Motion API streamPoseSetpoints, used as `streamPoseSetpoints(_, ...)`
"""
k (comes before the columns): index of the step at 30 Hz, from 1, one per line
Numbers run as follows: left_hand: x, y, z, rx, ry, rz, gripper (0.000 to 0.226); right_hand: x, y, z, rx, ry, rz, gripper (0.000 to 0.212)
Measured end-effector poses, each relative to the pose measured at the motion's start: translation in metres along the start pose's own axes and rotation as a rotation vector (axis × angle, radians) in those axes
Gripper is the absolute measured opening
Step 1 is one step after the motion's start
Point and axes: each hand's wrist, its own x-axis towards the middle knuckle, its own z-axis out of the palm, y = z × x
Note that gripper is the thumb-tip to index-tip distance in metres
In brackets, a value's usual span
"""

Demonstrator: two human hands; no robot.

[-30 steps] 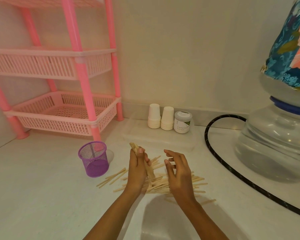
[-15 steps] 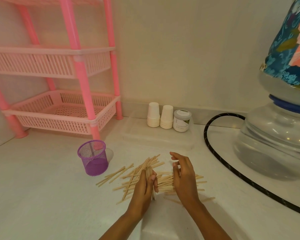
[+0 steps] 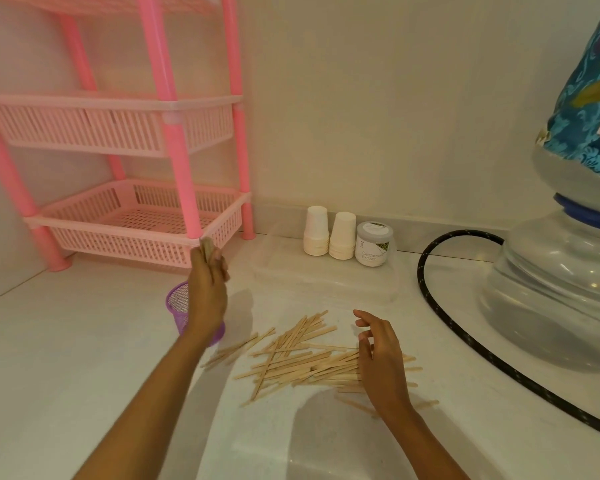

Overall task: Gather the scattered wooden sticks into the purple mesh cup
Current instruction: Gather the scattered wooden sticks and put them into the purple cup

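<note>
A pile of thin wooden sticks (image 3: 302, 360) lies scattered on the white floor. The purple mesh cup (image 3: 179, 308) stands upright to the left of the pile, mostly hidden behind my left hand (image 3: 207, 292). That hand is raised above the cup and closed on a small bundle of wooden sticks (image 3: 207, 247), whose tips poke out above the fingers. My right hand (image 3: 381, 358) rests over the right side of the pile with its fingers spread and nothing held.
A pink plastic shelf rack (image 3: 136, 216) stands at the back left. Two stacks of white paper cups (image 3: 329, 235) and a jar (image 3: 374, 243) sit by the wall. A black hose (image 3: 440, 317) curves past a large water bottle (image 3: 561, 292) on the right.
My left hand has risen from the pile with a bundle of sticks and moved left to above the purple cup. The right hand has stayed on the pile.
</note>
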Motion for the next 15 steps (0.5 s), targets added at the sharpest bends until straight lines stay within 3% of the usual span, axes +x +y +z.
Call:
streamPoseSetpoints(8, 0.016, -0.033, -0.021, 0.287, -0.107, -0.214, 0.027, -0.001, -0.002, 0.001, 0.009, -0.005, -0.039, 0.045)
streamPoseSetpoints(11, 0.012, -0.044, -0.024, 0.7, -0.157, -0.064, 0.021, 0.001, -0.002, -0.001, 0.033, -0.007, -0.033, 0.045)
streamPoseSetpoints(15, 0.008, -0.045, -0.022, 0.891, -0.161, -0.004, 0.016, 0.005, 0.002, -0.006, 0.079, -0.014, 0.024, 0.048)
